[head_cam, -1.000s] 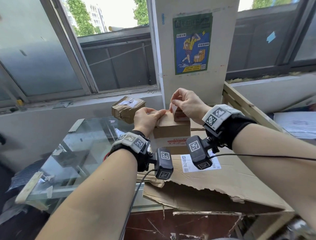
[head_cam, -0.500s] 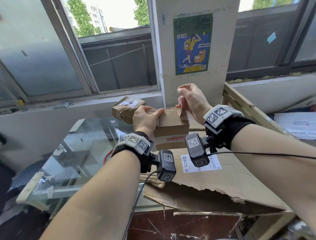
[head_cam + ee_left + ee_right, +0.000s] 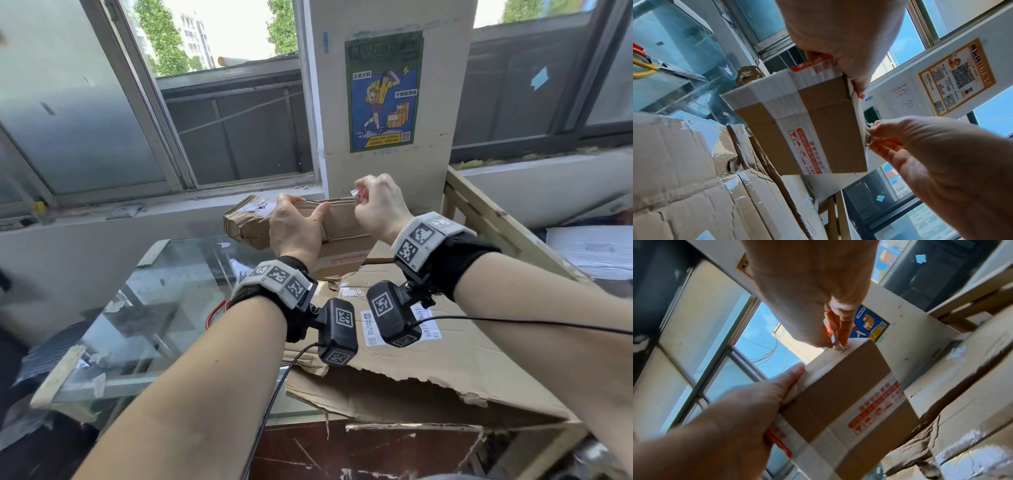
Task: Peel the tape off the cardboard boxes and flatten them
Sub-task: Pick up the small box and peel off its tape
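The small cardboard box (image 3: 337, 236) is held off the desk (image 3: 178, 301), clamped by the left hand (image 3: 296, 228) so it resists the pull. Beside those fingers, the tape end (image 3: 835, 337) is pinched by the right hand (image 3: 376, 205) at the top edge.

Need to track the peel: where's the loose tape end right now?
Head view, centre: the tape end is pinched in the right hand at the small box's top right corner.
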{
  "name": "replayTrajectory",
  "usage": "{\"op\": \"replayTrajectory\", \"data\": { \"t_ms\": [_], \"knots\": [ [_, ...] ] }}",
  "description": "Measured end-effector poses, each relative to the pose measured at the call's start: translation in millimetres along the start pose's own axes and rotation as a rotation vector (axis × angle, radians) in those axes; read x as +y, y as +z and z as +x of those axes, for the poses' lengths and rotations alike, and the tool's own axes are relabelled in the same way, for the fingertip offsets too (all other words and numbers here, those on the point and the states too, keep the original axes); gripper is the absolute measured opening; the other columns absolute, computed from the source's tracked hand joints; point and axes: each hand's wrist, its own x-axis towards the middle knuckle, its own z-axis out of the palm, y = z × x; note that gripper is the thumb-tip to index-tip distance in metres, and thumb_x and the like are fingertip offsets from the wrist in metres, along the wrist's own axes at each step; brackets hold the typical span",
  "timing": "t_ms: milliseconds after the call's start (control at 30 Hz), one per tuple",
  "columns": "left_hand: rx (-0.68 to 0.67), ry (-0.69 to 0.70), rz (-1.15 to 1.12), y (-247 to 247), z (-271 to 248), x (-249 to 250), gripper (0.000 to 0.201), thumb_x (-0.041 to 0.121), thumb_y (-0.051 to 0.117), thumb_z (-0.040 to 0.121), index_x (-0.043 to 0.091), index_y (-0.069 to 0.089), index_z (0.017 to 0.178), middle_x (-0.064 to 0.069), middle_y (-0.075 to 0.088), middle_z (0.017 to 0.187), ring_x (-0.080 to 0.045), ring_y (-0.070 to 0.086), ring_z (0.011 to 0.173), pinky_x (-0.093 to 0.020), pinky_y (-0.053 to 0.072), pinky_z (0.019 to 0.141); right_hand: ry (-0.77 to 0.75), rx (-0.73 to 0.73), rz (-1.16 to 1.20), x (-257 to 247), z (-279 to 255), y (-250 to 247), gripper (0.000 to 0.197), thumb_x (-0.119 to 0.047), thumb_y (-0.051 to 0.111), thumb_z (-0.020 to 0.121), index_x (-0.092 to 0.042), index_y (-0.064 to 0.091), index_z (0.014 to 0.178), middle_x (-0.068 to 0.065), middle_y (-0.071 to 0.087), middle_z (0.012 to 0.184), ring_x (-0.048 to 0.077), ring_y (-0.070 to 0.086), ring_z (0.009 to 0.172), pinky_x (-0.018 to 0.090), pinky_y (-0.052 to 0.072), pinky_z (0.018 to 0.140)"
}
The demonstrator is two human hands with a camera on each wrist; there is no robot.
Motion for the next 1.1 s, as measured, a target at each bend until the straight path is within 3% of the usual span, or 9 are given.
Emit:
{"op": "replayTrajectory", "data": {
  "t_ms": [133,300,467,600,733,800,900,1033,1100],
  "knots": [
    [0.013,-0.006,-0.007,-1,0,7,0.049,0.042,0.073,0.082,0.011,0.054,0.115,-0.007,0.065,0.110,-0.022,0.060,0.101,-0.025,0.042,0.081,-0.037,0.021,-0.128,0,-3,4,0.021,0.000,0.046,0.091,0.004,0.060,0.107,0.019,0.044,0.122,0.030,0.046,0.113,0.030,0.039,0.096],
    [0.011,-0.018,0.005,-4,1,6,0.047,0.041,0.074,0.081,0.013,0.055,0.113,-0.006,0.066,0.109,-0.023,0.062,0.100,-0.029,0.048,0.085,-0.021,-0.148,-0.219,-1,-4,-3,0.028,-0.014,0.048,0.091,0.006,0.062,0.105,0.019,0.037,0.131,0.032,0.046,0.114,0.036,0.040,0.102],
    [0.007,-0.005,0.026,-4,0,0,0.047,0.041,0.075,0.080,0.012,0.056,0.112,-0.006,0.066,0.110,-0.023,0.061,0.102,-0.030,0.046,0.085,-0.061,-0.201,-0.268,4,-6,-8,0.028,-0.021,0.053,0.092,0.002,0.064,0.103,0.017,0.050,0.111,0.031,0.054,0.100,0.042,0.047,0.093],
    [0.003,0.051,0.042,-3,-1,-3,0.046,0.040,0.075,0.080,0.011,0.057,0.111,-0.007,0.065,0.109,-0.024,0.060,0.102,-0.030,0.045,0.085,-0.058,-0.180,-0.280,6,-5,-10,0.025,-0.025,0.063,0.089,-0.001,0.064,0.094,0.014,0.058,0.105,0.030,0.057,0.093,0.039,0.048,0.083],
    [0.026,0.085,0.061,-1,-4,-3,0.046,0.041,0.075,0.080,0.011,0.057,0.111,-0.008,0.065,0.109,-0.024,0.060,0.101,-0.029,0.045,0.083,0.031,-0.144,-0.179,6,-4,-13,0.017,-0.023,0.066,0.087,-0.007,0.062,0.088,0.010,0.046,0.105,0.026,0.054,0.089,0.033,0.044,0.078],
    [0.040,0.115,0.117,0,-6,-3,0.047,0.040,0.074,0.081,0.012,0.055,0.113,-0.008,0.063,0.112,-0.023,0.059,0.103,-0.028,0.043,0.082,0.077,-0.142,-0.120,6,-2,-14,0.015,-0.020,0.070,0.083,-0.007,0.064,0.083,0.010,0.059,0.098,0.025,0.059,0.088,0.032,0.048,0.076],
    [0.074,0.336,0.333,2,-7,-6,0.059,0.034,0.076,0.078,0.015,0.048,0.126,-0.008,0.045,0.132,-0.022,0.044,0.122,-0.029,0.035,0.103,0.141,-0.148,-0.065,8,0,-14,0.012,-0.014,0.076,0.076,-0.008,0.067,0.071,0.007,0.069,0.082,0.023,0.065,0.082,0.032,0.052,0.074],
    [-0.265,0.601,0.624,7,-12,0,0.084,0.061,0.062,0.079,0.020,0.032,0.146,-0.002,0.031,0.154,-0.019,0.020,0.145,-0.045,-0.004,0.121,0.129,-0.085,-0.096,9,-2,-14,0.015,-0.018,0.074,0.077,-0.010,0.064,0.069,0.004,0.067,0.080,0.022,0.062,0.079,0.027,0.042,0.068],
    [-0.411,0.583,0.650,11,-17,2,0.104,0.074,0.063,0.069,0.017,0.027,0.148,-0.001,0.034,0.152,-0.018,0.021,0.145,-0.043,-0.005,0.121,0.106,-0.082,-0.082,6,-3,-13,0.014,-0.020,0.073,0.080,-0.010,0.064,0.077,0.007,0.065,0.087,0.023,0.059,0.084,0.028,0.044,0.071]
  ]
}}
